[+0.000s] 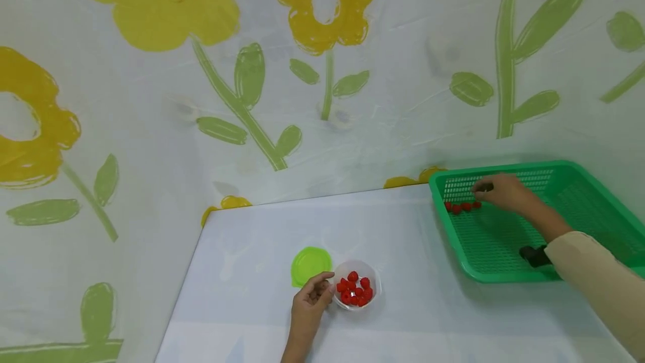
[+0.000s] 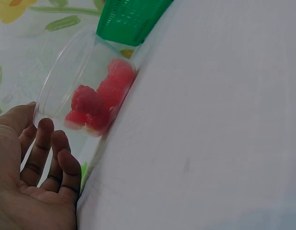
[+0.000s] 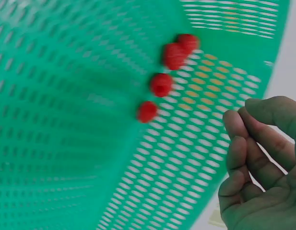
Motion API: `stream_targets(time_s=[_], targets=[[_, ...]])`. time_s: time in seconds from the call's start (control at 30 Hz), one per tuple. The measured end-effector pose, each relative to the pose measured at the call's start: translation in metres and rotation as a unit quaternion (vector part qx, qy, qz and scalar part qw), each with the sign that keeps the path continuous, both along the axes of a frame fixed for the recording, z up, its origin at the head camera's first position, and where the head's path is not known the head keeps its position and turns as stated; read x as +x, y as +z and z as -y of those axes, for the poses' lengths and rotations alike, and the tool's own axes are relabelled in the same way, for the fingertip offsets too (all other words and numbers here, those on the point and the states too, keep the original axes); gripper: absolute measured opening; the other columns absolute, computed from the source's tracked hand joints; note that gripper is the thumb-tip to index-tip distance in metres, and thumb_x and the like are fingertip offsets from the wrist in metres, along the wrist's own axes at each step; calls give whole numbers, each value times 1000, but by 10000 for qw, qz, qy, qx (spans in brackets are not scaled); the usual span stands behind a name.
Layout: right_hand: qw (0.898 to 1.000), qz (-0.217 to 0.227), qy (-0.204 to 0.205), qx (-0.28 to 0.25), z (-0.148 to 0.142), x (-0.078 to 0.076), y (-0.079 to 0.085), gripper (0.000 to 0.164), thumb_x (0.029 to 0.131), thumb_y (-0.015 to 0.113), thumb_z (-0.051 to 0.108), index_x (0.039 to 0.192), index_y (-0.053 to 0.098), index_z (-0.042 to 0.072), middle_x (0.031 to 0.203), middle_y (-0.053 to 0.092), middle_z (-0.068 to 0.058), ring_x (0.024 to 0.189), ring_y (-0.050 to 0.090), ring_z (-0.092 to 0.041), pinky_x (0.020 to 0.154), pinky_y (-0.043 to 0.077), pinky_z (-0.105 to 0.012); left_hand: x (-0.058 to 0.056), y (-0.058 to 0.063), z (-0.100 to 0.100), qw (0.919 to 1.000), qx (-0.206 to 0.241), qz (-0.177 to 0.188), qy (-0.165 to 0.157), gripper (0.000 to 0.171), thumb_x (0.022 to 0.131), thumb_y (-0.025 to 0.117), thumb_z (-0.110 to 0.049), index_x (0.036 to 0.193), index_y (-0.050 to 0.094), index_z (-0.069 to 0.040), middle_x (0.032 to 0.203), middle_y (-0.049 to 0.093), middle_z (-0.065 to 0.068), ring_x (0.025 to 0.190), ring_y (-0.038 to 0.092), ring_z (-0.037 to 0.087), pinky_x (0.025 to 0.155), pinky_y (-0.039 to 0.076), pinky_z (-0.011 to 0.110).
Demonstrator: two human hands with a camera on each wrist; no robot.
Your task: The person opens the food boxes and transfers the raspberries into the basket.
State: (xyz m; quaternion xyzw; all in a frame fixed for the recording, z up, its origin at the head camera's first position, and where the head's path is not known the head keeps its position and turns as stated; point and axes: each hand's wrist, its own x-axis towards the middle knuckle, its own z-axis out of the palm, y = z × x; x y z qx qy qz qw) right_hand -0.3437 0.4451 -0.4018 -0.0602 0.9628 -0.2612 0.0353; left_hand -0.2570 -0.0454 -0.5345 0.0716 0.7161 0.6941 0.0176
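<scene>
Red raspberries [image 1: 359, 291] lie inside a clear round plastic cup [image 1: 375, 279] on the table. My left hand [image 1: 308, 304] is at the cup's left rim, its thumb and fingertips right at the edge and the fingers loosely bent. In the left wrist view the cup [image 2: 66, 72] shows the raspberries [image 2: 97, 103] through its wall. Over the far left part of a green basket [image 1: 453, 240] is my right hand [image 1: 504, 192], fingers loosely curled, with nothing seen between thumb and fingertips. Several raspberries [image 3: 161, 85] lie in a row along the basket's wall near that hand.
A bright green lid [image 1: 311, 265] lies just behind the left hand, beside the cup. In the basket, a black object [image 1: 535, 256] shows near the right sleeve [image 1: 589, 273]. A flower-printed sheet [image 1: 383, 128] hangs behind the white table [image 1: 242, 273].
</scene>
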Motion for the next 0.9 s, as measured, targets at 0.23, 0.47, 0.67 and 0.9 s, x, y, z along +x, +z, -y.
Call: stream_targets(time_s=[0.23, 0.47, 0.67, 0.9], targets=[[9996, -258, 77, 14, 21, 12, 26, 28, 97, 66, 19, 116, 70, -1, 104, 69, -15, 95, 62, -36, 71, 52, -46, -1, 3, 4, 9998, -120, 144, 24, 28, 91, 75, -23, 118, 71, -14, 96, 62, 10, 77, 60, 13, 66, 52, 20], [9984, -545, 97, -68, 51, 38, 44, 22, 95, 70, 21, 113, 73, 8, 97, 69, -2, 87, 61, -22, 67, 49, -36, 0, 5, 1, 9999, 29, 78, -63, 27, 92, 75, -19, 117, 71, -13, 96, 61, 12, 78, 60, 15, 67, 55, 23], [9919, -1207, 399, -7, 82, 55, 42, 14, 91, 75, 16, 105, 76, 14, 93, 68, 6, 83, 58, -13, 68, 50, -32, -1, 4, 1, 9999, -54, 37, -92, 27, 92, 75, -22, 118, 71, -15, 96, 60, 10, 78, 60, 15, 67, 55, 23], [9828, -1583, 853, -417, 125, 67, 35, 15, 88, 76, 8, 101, 75, 15, 99, 68, 6, 88, 59, -16, 73, 54, -33, -2, 5, 3, 10000, -63, 9, -75, 26, 92, 74, -22, 117, 71, -15, 96, 60, 10, 76, 60, 14, 65, 53, 21]])
